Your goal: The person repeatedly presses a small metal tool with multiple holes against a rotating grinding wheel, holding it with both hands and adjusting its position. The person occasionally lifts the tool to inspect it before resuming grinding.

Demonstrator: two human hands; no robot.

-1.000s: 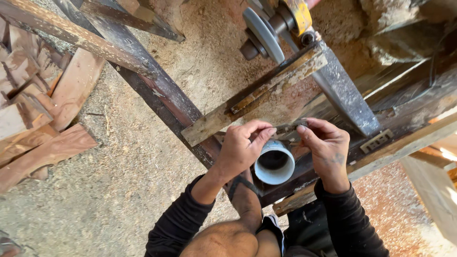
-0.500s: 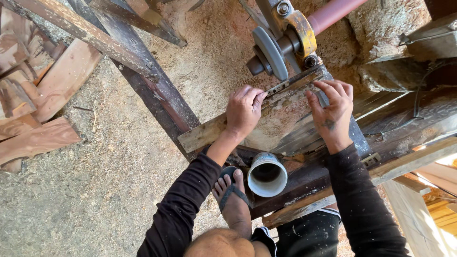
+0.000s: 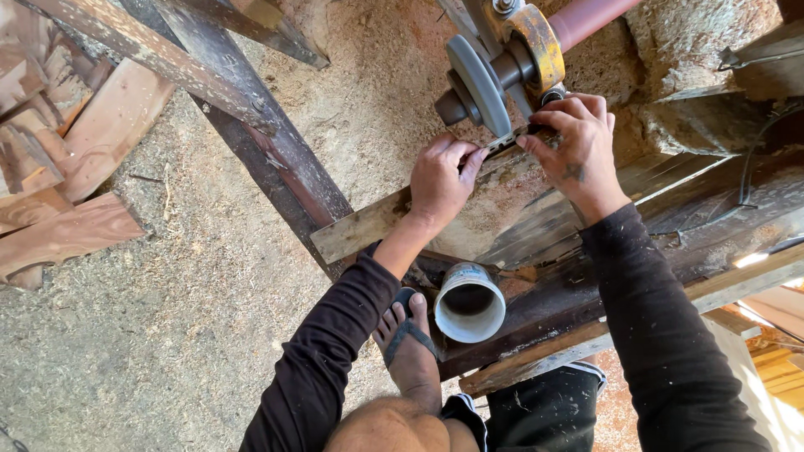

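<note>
My left hand (image 3: 441, 177) and my right hand (image 3: 576, 149) together pinch a thin, narrow metal blade strip (image 3: 507, 141) that runs between their fingertips. The strip lies along the top of a worn wooden plank (image 3: 368, 228), just under a grey grinding wheel (image 3: 478, 74) on a shaft with a yellow housing (image 3: 536, 38). A red-brown bar (image 3: 586, 17) leads off from the housing. Both arms wear dark long sleeves. Below my hands a short white plastic pipe (image 3: 469, 303) stands open-ended on a dark beam.
Sawdust covers the ground (image 3: 167, 335). Reddish wood offcuts (image 3: 67, 226) lie piled at the left. A dark diagonal metal frame beam (image 3: 276, 151) crosses the upper left. My foot in a sandal (image 3: 409, 343) rests beside the pipe. Rough timber beams (image 3: 720, 276) fill the right side.
Both hands rose from just above the white pipe up to the plank by the grinding wheel, and the fingers now close on the thin metal strip. The view tilted upward slightly.
</note>
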